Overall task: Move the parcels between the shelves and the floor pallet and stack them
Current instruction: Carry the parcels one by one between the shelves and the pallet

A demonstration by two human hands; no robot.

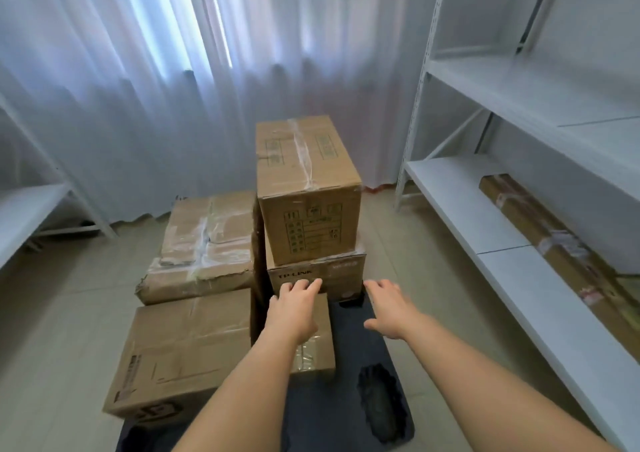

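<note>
Reaching forward over the dark pallet (349, 413), you have both hands out low in front of the parcel stack. Your left hand (294, 304) lies palm-down on the top of the small parcel (317, 344), fingers straight and spread, fingertips at the lower front face of the TP-LINK box (318, 278); whether they touch it, you cannot tell. It grips nothing. Your right hand (389, 304) hangs above bare pallet just right of the small parcel, fingers relaxed and slightly spread, holding nothing, its fingertips near the lower right corner of the TP-LINK box.

Stack: the tall parcel (306, 188) sits squarely on the TP-LINK box, directly beyond both hands. Left of your left arm lies the near flat parcel (180, 354); behind it the far flat parcel (204, 243), its top creased and dented.

Materials: all parcels are brown corrugated cardboard, rectangular, seams sealed with glossy clear tape, wrinkled on the far flat parcel. The tall parcel carries dark printed handling marks on its front. The pallet is dark blue, smooth, with an oval cutout near its right edge. The shelf unit (485, 223) on the right is white painted metal with flat boards; a long narrow cardboard parcel (554, 243) lies on its low shelf. Pale tiled floor, sheer white curtains behind.
</note>
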